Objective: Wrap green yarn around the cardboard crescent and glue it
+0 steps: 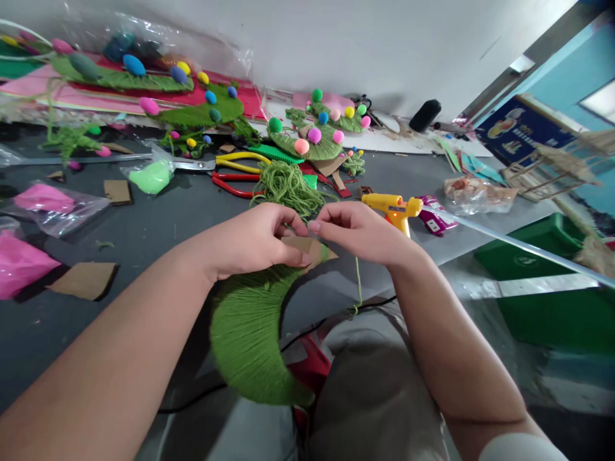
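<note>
A cardboard crescent (250, 333) wrapped in green yarn hangs over the table's front edge, above my lap. My left hand (262, 240) is closed on its upper end, where bare cardboard (303, 248) shows near the tip. My right hand (358, 230) is beside that tip, thumb and forefinger pinched together on green yarn (358, 285), whose loose strand dangles below the hand. The exact grip on the strand is partly hidden. Just beyond my hands lies a tangled heap of green yarn (288, 186).
A yellow glue gun (394, 208) lies right of my right hand. Scissors (196, 165) and pliers with red handles (235, 184) lie behind my left hand. Yarn-covered shapes with pom-poms (312, 137) line the wall. Bags of coloured material (151, 176) and cardboard scraps (86, 280) sit left.
</note>
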A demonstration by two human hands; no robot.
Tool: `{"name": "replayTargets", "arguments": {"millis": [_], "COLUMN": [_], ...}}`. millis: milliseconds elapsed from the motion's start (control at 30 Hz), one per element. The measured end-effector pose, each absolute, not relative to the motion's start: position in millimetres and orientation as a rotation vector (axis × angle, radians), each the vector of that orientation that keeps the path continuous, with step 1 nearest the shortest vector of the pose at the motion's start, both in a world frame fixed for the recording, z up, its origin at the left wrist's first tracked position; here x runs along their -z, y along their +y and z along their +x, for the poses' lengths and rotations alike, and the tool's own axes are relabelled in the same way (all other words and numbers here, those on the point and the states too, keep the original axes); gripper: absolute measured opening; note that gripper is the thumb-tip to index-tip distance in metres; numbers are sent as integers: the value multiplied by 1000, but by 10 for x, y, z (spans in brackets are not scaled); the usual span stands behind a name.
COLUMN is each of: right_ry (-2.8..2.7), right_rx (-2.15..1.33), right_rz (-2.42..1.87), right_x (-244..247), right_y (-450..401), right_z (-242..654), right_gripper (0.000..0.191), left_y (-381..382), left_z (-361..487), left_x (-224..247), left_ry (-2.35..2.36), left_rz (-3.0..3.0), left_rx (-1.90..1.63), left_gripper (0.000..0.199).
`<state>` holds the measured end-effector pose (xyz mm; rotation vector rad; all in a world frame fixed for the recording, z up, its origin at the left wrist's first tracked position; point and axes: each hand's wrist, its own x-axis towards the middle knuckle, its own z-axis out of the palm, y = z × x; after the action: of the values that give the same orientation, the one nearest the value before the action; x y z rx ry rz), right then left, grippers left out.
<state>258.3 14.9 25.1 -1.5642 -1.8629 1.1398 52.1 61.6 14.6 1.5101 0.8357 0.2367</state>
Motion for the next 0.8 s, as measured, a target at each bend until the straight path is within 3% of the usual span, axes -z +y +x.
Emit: {"name": "replayTargets", "arguments": {"millis": [167, 300, 433, 667, 800], "right_ry": [-1991, -1994, -1933, -1764, -1724], "right_rx": [-618, -455, -537, -1002, -1067], "right_rz": [-1734, -1765, -1726, -1394, -1324], "right_x": [-356, -366, -288, -102, -16], "right_y": [63, -108, -180, 2, 89], "right_z": [2411, 2315, 2328, 2481, 2593], "right_gripper": [24, 24, 19, 27, 16], "left_y": [655, 682, 679, 632, 598], "left_z": [527, 489, 481, 495, 499], "left_x": [-96, -123, -172, -207, -214], "left_ry": [923, 1000, 1013, 944, 889], "left_rz": [1509, 1468, 1473, 1472, 1448], "left_rx": [-320, -468, -571, -695, -695], "left_gripper": [28, 31, 33, 30, 25]}}
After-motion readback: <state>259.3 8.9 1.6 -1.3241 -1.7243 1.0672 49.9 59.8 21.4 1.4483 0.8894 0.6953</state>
